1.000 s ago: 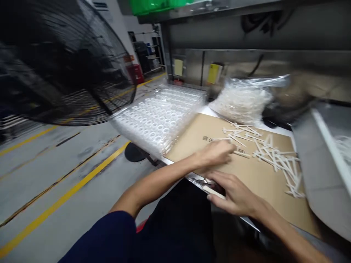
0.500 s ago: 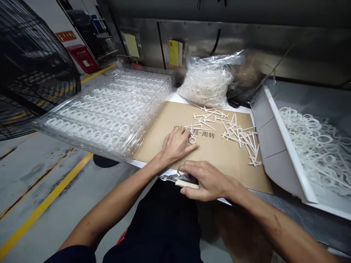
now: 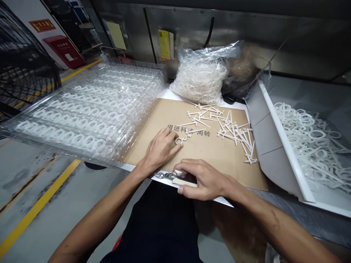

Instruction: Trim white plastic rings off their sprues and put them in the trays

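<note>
Head view: plastic rings (image 3: 309,142) in a bin (image 3: 285,140)

The light was even and soft; my right hand (image 3: 208,179) cast faint shadow, the plastic wrap (image 3: 90,109) glared, and the edges bowed.

Moulded ring-and-stem parts (image 3: 236,133): white plastic, matt. Sheet beneath them (image 3: 227,168): brown cardboard, matt, slightly rough, black print. Side cutters (image 3: 165,175): bright steel head, smooth cream handles (image 3: 188,183). Stacked trays (image 3: 90,113): clear plastic, glossy. Bag (image 3: 199,78): thin transparent plastic film, creased, shiny. Back panel (image 3: 219,33): brushed stainless steel, dull sheen. Bin rim (image 3: 285,146): white, smooth, material unclear.
</note>
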The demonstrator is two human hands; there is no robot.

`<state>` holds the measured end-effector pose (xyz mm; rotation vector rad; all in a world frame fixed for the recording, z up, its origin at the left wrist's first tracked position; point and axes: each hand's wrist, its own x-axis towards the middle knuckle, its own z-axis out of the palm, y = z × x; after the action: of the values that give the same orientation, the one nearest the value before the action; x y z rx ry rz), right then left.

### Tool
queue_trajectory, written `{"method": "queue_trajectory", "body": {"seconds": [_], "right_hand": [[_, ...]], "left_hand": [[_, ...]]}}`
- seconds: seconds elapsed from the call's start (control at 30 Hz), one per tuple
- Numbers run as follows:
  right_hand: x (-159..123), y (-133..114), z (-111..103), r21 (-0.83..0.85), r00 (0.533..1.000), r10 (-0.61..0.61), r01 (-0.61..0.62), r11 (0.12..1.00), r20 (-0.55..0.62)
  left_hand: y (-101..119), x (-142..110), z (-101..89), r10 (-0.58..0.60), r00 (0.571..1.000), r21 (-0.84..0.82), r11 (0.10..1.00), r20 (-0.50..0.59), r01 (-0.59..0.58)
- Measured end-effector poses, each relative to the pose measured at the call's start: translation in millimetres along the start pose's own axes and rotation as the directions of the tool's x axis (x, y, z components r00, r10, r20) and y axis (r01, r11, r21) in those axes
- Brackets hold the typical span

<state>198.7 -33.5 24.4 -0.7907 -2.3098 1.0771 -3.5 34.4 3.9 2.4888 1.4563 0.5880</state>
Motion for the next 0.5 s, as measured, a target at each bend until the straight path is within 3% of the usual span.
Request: {"method": "queue_trajectory", "body": {"seconds": [0.13, 0.3, 0.5], "right_hand": [[0, -4, -7, 0.094, 0.995, 0.083, -0.077, 0.993, -0.063], [-2, -5, -10, 0.329, 0.940, 0.290, -0.222, 0.918, -0.177], [-3, 5, -9, 0.479, 0.889, 0.422, -0.297, 0.826, -0.177]], "left_hand": [[-7, -1, 2.4, -0.040, 0.987, -0.191, 0.982, -0.157, 0.010], [-9, -9, -3.0, -0.070, 0.915, -0.358, 0.930, -0.396, -0.084], [-8, -13, -4.5, -0.082, 0.866, -0.414, 0.897, -0.493, -0.151]]}}
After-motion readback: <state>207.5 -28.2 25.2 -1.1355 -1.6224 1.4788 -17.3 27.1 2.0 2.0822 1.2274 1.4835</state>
